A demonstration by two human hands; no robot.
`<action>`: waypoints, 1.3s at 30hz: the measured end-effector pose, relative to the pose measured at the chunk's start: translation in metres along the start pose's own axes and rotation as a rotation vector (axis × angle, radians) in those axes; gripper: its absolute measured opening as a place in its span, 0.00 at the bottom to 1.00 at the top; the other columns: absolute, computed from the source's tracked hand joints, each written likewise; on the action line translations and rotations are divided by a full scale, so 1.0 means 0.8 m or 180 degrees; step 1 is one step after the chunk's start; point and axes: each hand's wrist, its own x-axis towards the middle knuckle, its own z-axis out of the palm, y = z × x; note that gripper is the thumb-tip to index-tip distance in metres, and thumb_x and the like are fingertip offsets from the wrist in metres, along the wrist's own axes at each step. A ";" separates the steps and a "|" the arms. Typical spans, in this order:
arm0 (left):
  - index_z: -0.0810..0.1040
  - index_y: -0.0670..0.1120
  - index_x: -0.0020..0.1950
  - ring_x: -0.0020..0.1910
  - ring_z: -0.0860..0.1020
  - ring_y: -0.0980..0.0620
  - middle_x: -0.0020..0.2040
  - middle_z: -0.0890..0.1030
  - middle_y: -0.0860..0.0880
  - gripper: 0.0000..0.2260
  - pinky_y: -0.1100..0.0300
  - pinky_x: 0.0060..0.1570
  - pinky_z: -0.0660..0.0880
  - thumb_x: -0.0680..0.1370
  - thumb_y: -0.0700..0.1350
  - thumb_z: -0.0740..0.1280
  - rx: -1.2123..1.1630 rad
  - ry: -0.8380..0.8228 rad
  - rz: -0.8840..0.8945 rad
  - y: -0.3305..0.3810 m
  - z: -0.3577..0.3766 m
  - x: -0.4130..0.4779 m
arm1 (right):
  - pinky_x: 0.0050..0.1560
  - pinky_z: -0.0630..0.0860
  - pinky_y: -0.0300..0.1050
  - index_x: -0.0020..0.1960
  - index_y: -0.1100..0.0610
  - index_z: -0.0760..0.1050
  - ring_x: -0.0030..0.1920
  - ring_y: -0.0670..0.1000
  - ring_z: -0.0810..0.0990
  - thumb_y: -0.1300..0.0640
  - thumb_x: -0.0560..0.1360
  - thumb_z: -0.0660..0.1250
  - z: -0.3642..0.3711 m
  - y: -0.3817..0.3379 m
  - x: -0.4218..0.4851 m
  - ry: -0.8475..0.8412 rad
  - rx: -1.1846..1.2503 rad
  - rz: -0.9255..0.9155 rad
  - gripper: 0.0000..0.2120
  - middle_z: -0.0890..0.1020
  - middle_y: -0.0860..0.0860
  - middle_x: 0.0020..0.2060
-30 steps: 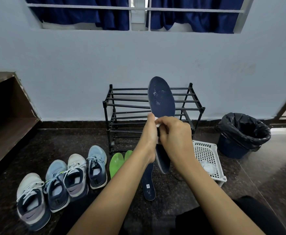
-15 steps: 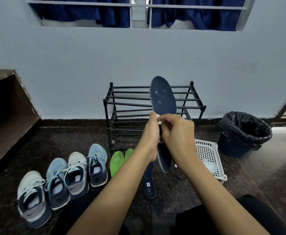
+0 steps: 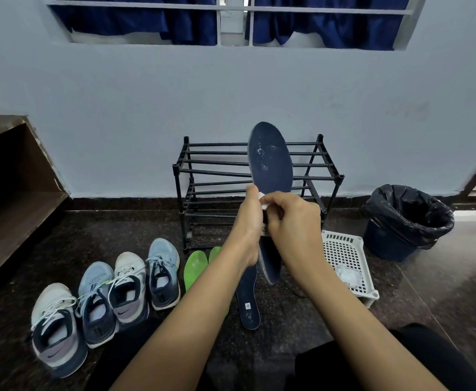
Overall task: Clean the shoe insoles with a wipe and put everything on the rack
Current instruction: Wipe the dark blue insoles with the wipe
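Near four shoes (image 3: 129,289), left grip (image 3: 249,218) clasps one navy insole (image 3: 272,165), right grip (image 3: 296,224) pinches one wipe (image 3: 265,203) against it.

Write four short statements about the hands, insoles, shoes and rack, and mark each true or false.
1. The left hand grips a navy insole, toe end up. True.
2. The right hand holds a brush. False: it pinches a white wipe against the insole.
3. The four shoes stand on the rack. False: they stand on the floor, left of it.
4. Green insoles lie on the floor. True.
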 end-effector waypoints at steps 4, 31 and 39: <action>0.83 0.48 0.48 0.42 0.82 0.54 0.39 0.86 0.52 0.25 0.59 0.40 0.76 0.83 0.59 0.50 0.0023 0.0013 -0.0005 0.004 -0.007 0.002 | 0.45 0.78 0.49 0.45 0.55 0.83 0.39 0.52 0.81 0.68 0.71 0.64 0.000 -0.004 -0.009 -0.0180 0.0068 -0.0068 0.13 0.84 0.50 0.38; 0.82 0.48 0.47 0.45 0.82 0.48 0.38 0.85 0.49 0.25 0.57 0.41 0.77 0.81 0.62 0.52 -0.0216 -0.0081 -0.0252 -0.013 0.002 0.012 | 0.49 0.77 0.48 0.46 0.55 0.83 0.42 0.52 0.82 0.66 0.72 0.65 -0.005 0.005 0.000 -0.0042 -0.0032 0.0020 0.11 0.84 0.51 0.41; 0.82 0.48 0.48 0.46 0.83 0.50 0.43 0.86 0.48 0.25 0.56 0.46 0.78 0.82 0.60 0.50 -0.0057 0.0002 -0.0081 -0.010 -0.002 0.017 | 0.45 0.77 0.45 0.45 0.54 0.83 0.40 0.51 0.82 0.67 0.71 0.65 -0.004 0.006 0.000 -0.0117 -0.0056 -0.0179 0.12 0.84 0.49 0.39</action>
